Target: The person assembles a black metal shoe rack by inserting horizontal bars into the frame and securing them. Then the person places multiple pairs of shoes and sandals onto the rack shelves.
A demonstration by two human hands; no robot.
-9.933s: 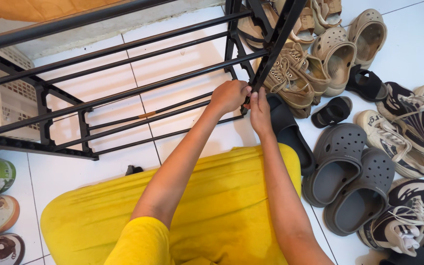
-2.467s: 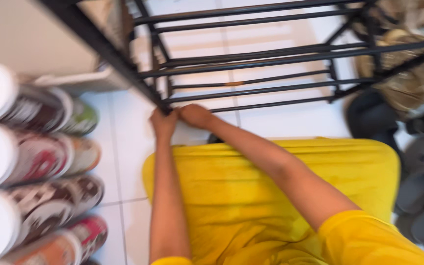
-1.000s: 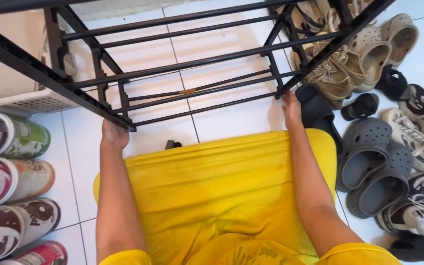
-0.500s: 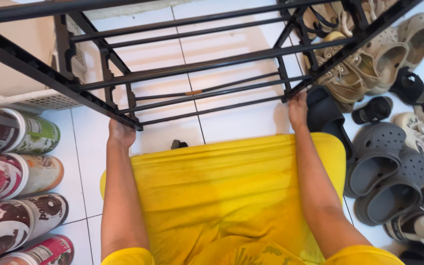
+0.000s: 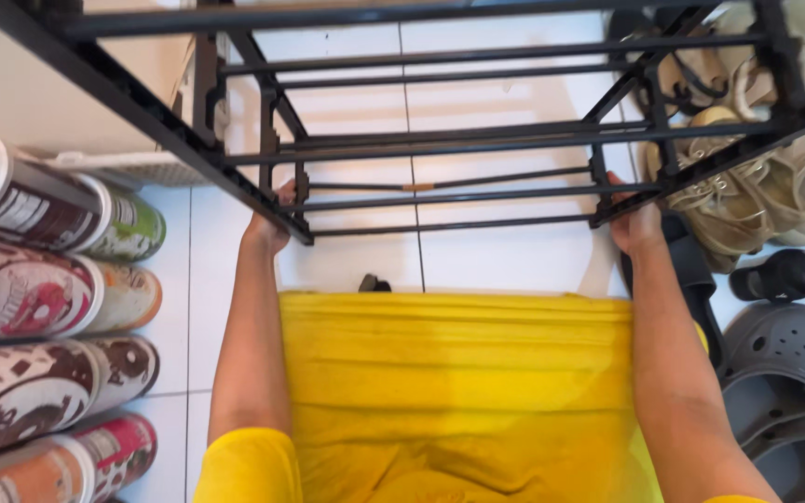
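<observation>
Nearest to us lies the yellow cloth over our lap, spread across the lower middle of the view, with our two bare forearms running up either side of it. On the white tiled floor along its left edge lie large cylindrical canisters on their sides, stacked in a column, their lids pointing left. Along the floor's right edge sit grey perforated clogs, and just beyond them a small black sandal. Our left hand is closed around the near left corner post of the black metal shoe rack, fingers wrapped behind the bar so that only the back of the hand and thumb side show. Our right hand is closed on the near right corner post in the same manner, beside a black slide sandal that lies just under that wrist. The rack stands on the floor straight ahead of us, its thin horizontal rods spanning between the two gripped corners and rising in tiers toward the top edge of the view. Behind the rack's right side rests a heap of tan lace-up shoes and beige clogs; behind its left side we see a white latticed basket against the wall.
</observation>
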